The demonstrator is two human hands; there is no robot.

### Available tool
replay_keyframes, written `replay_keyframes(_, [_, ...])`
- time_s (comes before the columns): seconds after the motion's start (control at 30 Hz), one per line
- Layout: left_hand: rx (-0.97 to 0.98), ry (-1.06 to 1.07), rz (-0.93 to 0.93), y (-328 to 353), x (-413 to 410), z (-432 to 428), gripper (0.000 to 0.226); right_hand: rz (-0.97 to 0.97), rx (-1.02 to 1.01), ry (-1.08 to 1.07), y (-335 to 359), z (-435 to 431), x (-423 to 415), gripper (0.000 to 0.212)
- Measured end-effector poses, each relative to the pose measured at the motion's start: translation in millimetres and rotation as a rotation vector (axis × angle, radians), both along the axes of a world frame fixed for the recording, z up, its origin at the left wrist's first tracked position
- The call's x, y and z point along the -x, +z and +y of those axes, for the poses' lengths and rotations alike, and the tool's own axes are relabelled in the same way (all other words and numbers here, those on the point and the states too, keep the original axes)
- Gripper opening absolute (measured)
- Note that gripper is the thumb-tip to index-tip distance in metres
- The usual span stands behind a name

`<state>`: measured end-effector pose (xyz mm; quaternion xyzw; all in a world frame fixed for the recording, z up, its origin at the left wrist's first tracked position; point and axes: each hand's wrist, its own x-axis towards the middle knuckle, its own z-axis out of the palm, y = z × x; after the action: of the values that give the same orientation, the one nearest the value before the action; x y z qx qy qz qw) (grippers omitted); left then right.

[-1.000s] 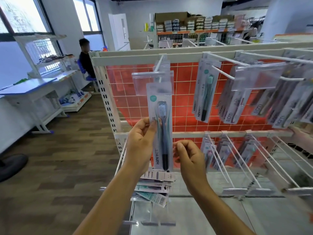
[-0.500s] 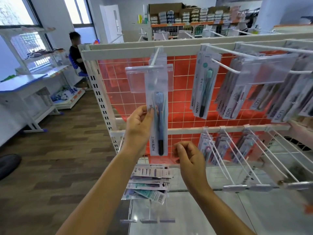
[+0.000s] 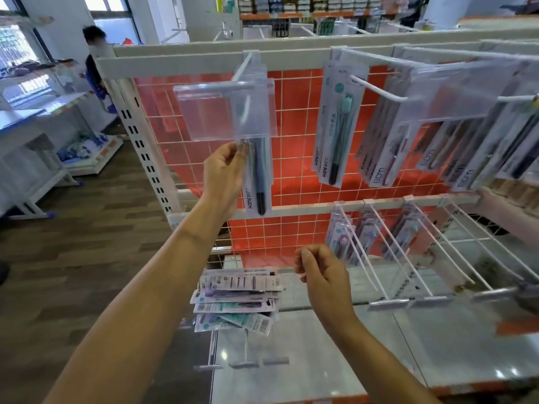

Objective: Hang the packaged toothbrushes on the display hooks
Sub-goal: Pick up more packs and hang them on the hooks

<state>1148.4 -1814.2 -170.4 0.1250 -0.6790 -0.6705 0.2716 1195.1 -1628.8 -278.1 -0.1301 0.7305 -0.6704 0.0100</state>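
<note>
Toothbrush pack (image 3: 258,182) is higher than half a second ago. Its top now sits behind the clear label holder (image 3: 215,112) of the hook (image 3: 242,68) at the left end of the rack's top rail (image 3: 175,58), and its lower end reaches the middle rail. Can't tell if the hang hole is on the wire.

Left hand (image 3: 224,176) pinches the pack's left edge. Right hand (image 3: 323,275) has dropped well below the pack, fingers curled, holding nothing.

Pile of packs (image 3: 239,295) lies across the low hooks at the rack's lower-left corner. Hung packs (image 3: 335,126) fill the next top-rail hooks to the right.
</note>
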Motion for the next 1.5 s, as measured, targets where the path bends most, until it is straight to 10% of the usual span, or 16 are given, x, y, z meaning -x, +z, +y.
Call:
replay_keyframes(0.43, [0.013,0.110,-0.069,-13.2,13.7,-5.4,0.028,-0.012,-0.105,0.042,-8.4,3.1,-9.8,0.021])
replay_keyframes(1.5, [0.961,0.038,-0.936,-261.7,-135.1,42.7,0.036,0.050,-0.809,0.454,-153.7,-11.7,-2.4,0.038])
